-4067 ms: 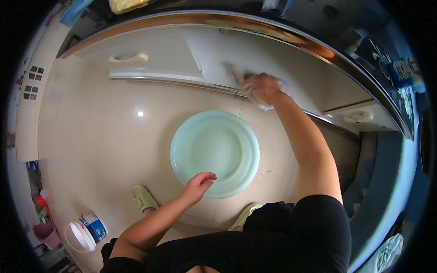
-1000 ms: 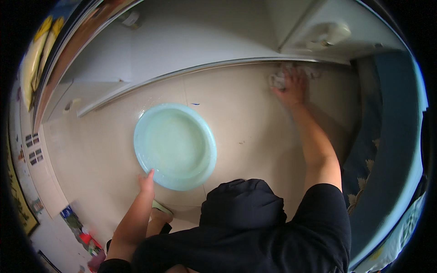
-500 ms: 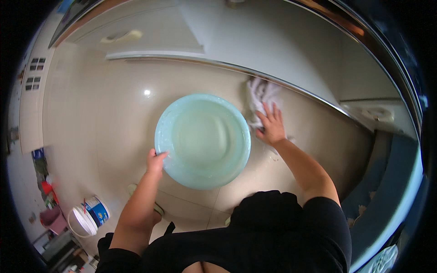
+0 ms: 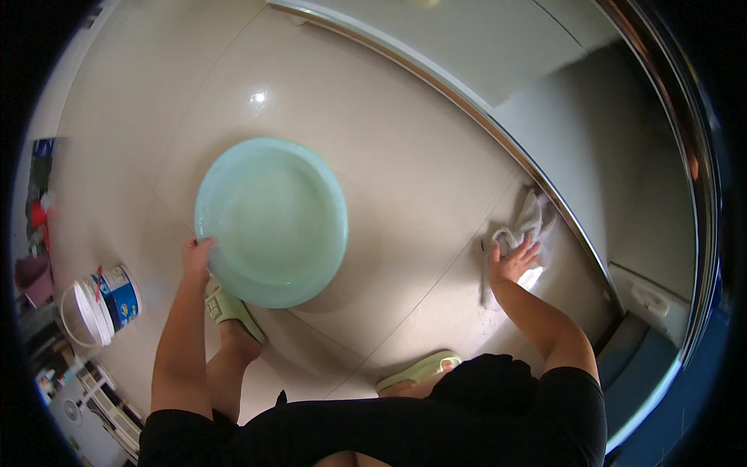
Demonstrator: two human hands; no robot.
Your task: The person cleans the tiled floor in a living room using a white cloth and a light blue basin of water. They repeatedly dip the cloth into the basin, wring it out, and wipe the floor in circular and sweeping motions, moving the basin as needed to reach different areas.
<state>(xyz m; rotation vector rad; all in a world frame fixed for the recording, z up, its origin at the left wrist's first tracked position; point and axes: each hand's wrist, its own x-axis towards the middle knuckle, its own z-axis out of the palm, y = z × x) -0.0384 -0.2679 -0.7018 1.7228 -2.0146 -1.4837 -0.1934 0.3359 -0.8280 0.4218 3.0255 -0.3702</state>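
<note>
One bucket (image 4: 107, 303) near the basin (image 4: 338, 233) bears blue labelling (image 4: 121, 296).

Left hand (image 4: 198, 257) curled inward; right hand (image 4: 510, 269) palm-down, fingers (image 4: 530, 251) spread.

We record a smooth plastic basin (image 4: 336, 226); a soft, rumpled fabric cloth (image 4: 531, 214); glossy, reflective floor tiles (image 4: 412, 194); a smooth cabinet front (image 4: 467, 54); shiny, metal-looking trim (image 4: 529, 162); and matt slippers (image 4: 227, 307).
</note>
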